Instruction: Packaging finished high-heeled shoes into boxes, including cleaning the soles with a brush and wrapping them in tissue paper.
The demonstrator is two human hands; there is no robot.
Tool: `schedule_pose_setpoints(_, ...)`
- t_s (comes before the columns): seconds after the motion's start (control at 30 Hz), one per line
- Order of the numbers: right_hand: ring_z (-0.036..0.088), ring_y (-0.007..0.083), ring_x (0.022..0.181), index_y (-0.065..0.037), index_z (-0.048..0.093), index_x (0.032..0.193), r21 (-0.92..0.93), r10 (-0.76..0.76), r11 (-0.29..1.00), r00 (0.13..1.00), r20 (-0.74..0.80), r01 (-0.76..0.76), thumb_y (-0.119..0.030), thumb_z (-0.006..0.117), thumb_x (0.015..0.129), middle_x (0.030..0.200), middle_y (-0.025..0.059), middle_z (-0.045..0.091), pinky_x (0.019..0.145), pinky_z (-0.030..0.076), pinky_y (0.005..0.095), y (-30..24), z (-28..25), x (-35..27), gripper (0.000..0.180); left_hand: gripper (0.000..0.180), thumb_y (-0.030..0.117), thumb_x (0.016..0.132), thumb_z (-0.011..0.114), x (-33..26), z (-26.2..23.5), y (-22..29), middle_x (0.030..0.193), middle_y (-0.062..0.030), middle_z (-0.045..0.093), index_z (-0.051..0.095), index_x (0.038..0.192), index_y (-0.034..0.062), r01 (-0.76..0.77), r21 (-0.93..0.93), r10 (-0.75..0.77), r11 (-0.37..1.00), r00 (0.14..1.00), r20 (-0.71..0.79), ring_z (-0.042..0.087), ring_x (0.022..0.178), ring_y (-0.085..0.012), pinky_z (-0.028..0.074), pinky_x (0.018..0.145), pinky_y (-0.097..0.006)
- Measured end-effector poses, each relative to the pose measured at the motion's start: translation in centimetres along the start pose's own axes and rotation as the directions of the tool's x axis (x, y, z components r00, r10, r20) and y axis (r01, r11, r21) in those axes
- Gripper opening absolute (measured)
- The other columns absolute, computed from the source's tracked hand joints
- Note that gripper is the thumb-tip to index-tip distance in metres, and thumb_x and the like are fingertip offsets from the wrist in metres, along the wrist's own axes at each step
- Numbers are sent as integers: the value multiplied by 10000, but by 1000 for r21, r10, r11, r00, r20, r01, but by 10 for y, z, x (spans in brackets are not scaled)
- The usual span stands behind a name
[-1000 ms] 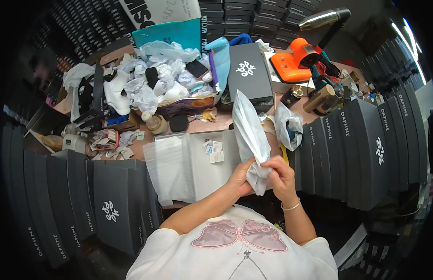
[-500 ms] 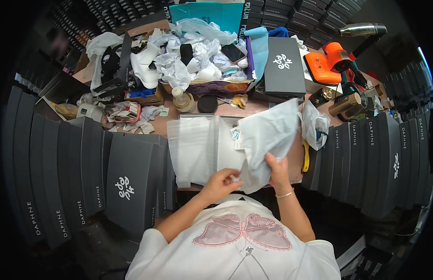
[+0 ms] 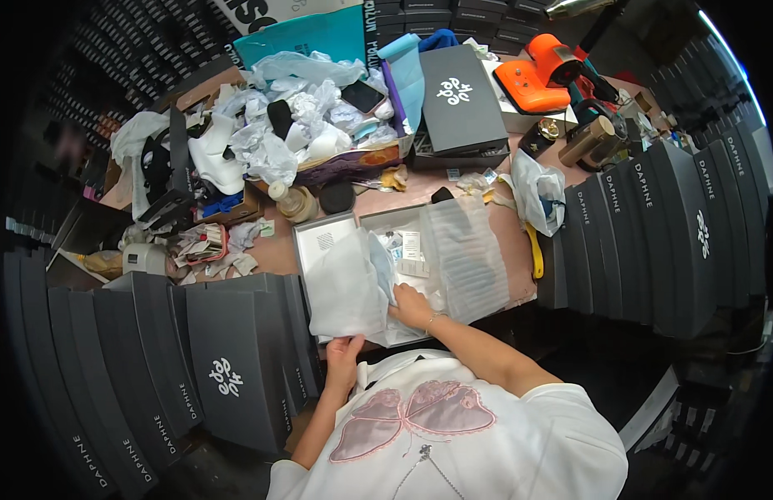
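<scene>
Lying open on the pink table (image 3: 518, 271), the box (image 3: 392, 214) shows a white inside, with what looks like its lid (image 3: 323, 223) spread flat at its left. White labels (image 3: 412, 247) sit in it, near the far end, uncovered. One sheet of wrap (image 3: 470, 267) hangs out over the right edge; a white sheet (image 3: 341, 292) lies over the left part and covers much of the lid. Between them, a bluish fold (image 3: 381, 262) stands up along the box's left side — whether it belongs to the white sheet or is a separate piece, I cannot tell.

The left hand (image 3: 343, 354) has its fingertips drawn together on the near edge of the white sheet, apparently pinching it. The right hand (image 3: 413, 306) reaches into the box, its fingers bunched narrow against the bluish fold; how firmly they hold it is hidden.

As far as can be judged, the opening-up is done: box open, wrap spread, labels inside. Not done — the right-hand wrap is not folded in, the white sheet does not lie squarely within the walls, and the box is not shut.
</scene>
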State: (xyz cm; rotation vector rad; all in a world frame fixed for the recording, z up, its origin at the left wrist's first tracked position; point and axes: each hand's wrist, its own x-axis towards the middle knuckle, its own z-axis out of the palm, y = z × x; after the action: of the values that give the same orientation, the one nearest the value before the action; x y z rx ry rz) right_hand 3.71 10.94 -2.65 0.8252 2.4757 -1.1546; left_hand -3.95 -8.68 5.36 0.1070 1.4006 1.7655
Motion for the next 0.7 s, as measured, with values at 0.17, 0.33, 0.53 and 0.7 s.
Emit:
schedule_pose_setpoints(0.17,539,388,1085,28,464,1280,176,-194,943,897,-397,282,-123,683,782,1175,246,529,939,445,425,1,-84,-43,564,223,94,862,624,16,-3,-9,956,-45,683,669,1051,-16,48,326,-147,944,947,286,637,840,-134,495,776,-268)
schedule_pose_setpoints(0.33,442,408,1186,-75,463,1320,-233,-102,947,481,-871,-220,-48,650,756,1336,216,419,1006,370,460,84,-269,-102,595,228,162,872,625,59,54,5,1034,-108,674,677,1041,18,39,700,111,713,980,-168,601,1036,-222,430,974,-362)
schedule_pose_setpoints(0.53,549,352,1084,-74,516,1231,-468,-132,817,682,-720,-336,-69,552,828,1188,199,544,860,472,475,158,-340,-37,405,518,418,774,691,151,119,-12,1105,-146,609,613,1110,32,-604,684,-407,-409,791,456,541,1093,-313,217,1091,-569)
schedule_pose_setpoints(0.7,634,373,874,-39,559,1056,-609,-168,692,734,-658,-388,-120,494,866,961,192,632,757,491,495,198,-345,-18,217,447,391,740,721,152,108,-26,1079,-115,612,639,1045,73,-623,658,-201,-423,773,602,523,1105,-269,185,1094,-579)
